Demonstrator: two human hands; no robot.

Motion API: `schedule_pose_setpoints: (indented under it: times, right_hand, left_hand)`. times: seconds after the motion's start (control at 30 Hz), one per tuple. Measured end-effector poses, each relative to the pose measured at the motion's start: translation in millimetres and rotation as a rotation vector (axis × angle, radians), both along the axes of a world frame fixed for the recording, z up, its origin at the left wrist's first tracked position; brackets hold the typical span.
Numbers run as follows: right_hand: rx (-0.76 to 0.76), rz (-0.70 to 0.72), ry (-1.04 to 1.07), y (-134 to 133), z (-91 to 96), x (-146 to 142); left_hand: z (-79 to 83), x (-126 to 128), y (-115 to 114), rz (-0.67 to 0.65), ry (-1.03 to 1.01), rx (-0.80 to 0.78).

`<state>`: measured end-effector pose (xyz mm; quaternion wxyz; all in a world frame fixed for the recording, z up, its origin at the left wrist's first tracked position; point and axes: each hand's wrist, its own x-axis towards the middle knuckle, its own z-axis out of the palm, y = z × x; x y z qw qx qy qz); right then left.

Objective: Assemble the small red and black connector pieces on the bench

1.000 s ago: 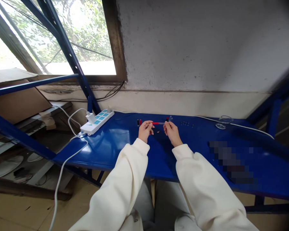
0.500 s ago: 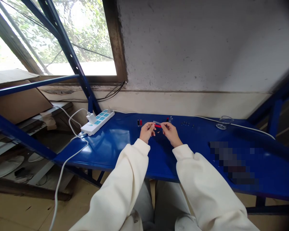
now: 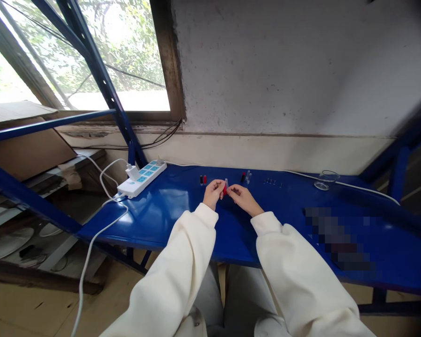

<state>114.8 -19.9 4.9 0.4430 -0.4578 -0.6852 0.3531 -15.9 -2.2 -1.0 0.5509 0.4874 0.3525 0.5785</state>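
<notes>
Over the blue table, my left hand (image 3: 214, 194) is closed in a pinch around a small red tube (image 3: 225, 190). A clear tube (image 3: 226, 182) stands up out of the fingers just above the red one; whether the two are joined I cannot tell. My right hand (image 3: 244, 198) has its fingers pinched together against the right side of these tubes, hiding part of them. Beyond the hands, a black piece (image 3: 201, 179) and a red piece (image 3: 205, 179) stand at the left. A black-and-red tube (image 3: 243, 177) and several clear tubes (image 3: 248, 176) stand at the right.
Several tiny parts (image 3: 269, 181) lie farther right on the blue table (image 3: 168, 220). A clear round container (image 3: 323, 183) is near the wall by a white cable (image 3: 368, 191). At the left is a power strip (image 3: 140, 180) with a plug. A blurred dark object (image 3: 337, 238) lies right.
The red and clear tubes have turned from lying level between my hands to upright. My right hand has shifted a little left and down, closer to my left hand.
</notes>
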Motion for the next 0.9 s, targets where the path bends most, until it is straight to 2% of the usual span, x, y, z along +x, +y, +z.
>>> schedule_pose_setpoints:
  times: [0.5, 0.7, 0.8, 0.9]
  right_hand:
    - [0.042, 0.088, -0.053, 3.5, -8.5, 2.9]
    - [0.085, 0.052, -0.130, 0.1, -3.3, 2.3]
    - [0.099, -0.016, -0.204, 2.6, -2.5, 4.9]
    - [0.115, -0.211, -0.284, 11.5, -6.7, 14.4]
  left_hand:
    - [1.4, 1.9, -1.9, 0.015, 0.006, -0.026]
    - [3.4, 1.9, -3.8, 0.002, 0.039, -0.015]
    - [2.6, 2.6, -3.2, 0.025, 0.079, 0.017]
    - [-1.3, 3.5, -1.1, 0.075, 0.177, 0.063]
